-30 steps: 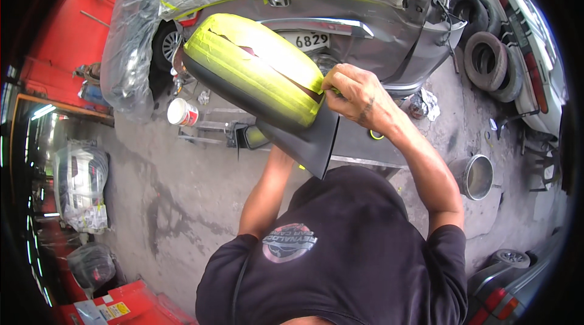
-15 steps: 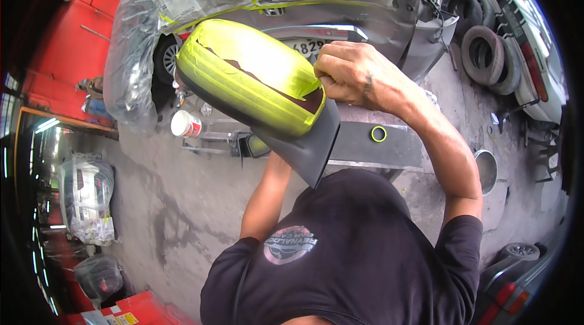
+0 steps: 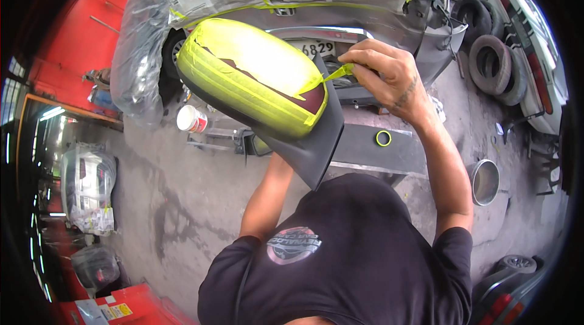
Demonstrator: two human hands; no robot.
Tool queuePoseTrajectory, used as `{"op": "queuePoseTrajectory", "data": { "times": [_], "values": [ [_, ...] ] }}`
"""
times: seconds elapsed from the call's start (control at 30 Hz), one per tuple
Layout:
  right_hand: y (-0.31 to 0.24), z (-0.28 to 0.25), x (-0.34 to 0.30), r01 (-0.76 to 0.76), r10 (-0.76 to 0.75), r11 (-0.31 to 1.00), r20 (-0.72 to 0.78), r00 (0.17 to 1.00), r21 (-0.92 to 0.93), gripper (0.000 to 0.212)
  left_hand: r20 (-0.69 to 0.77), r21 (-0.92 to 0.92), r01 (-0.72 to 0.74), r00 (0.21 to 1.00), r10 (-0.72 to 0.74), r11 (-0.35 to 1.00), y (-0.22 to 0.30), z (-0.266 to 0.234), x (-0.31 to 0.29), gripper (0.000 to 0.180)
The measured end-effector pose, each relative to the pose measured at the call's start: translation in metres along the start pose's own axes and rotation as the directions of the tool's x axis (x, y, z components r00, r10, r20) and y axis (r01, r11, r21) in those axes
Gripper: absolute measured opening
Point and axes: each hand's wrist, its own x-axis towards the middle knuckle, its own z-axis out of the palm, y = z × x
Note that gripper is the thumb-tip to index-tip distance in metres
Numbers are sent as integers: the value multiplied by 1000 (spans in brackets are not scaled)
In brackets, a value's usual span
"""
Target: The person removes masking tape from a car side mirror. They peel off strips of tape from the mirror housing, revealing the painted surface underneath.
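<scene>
A car side mirror (image 3: 295,158) with a black base is held up in front of my chest. Yellow masking tape (image 3: 255,51) covers most of its housing, and a dark red patch (image 3: 311,99) shows between the tape edges. My left forearm (image 3: 267,194) runs up behind the mirror, which rests on my left hand; its fingers are hidden. To the right of the housing, my right hand (image 3: 386,76) pinches a twisted strip of tape (image 3: 338,73), stretched from the housing's lower right corner.
Below the mirror is a dark bench (image 3: 389,152) carrying a tape roll (image 3: 383,138). A white bucket (image 3: 191,119) stands left of it, a metal basin (image 3: 485,182) right. Ahead is a car (image 3: 365,21) masked with paper. Tires (image 3: 490,63) lie at the far right.
My right hand has drawn away to the right from the mirror's corner, pulling a strip of tape out between the two. The mirror has stayed nearly in place.
</scene>
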Motion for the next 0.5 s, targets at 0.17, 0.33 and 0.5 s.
{"op": "queuePoseTrajectory", "data": {
  "times": [0.17, 0.33, 0.5],
  "values": [
    [-5, 9, -11, -124, 132, 981, -43, 990, 152, 21, 5, -15, 12, 1000, -11, 1000, 3, 1, -2, 47],
    [-21, -5, -17, -355, 425, 803, -41, 904, 479, 28, 4, -30, 19, 1000, -19, 999, 6, 1, -2, 47],
    [-35, -4, -13, -218, 224, 941, 3, 974, 258, 38, 6, -52, 29, 1000, -29, 998, 8, 1, -2, 47]
  ]
}}
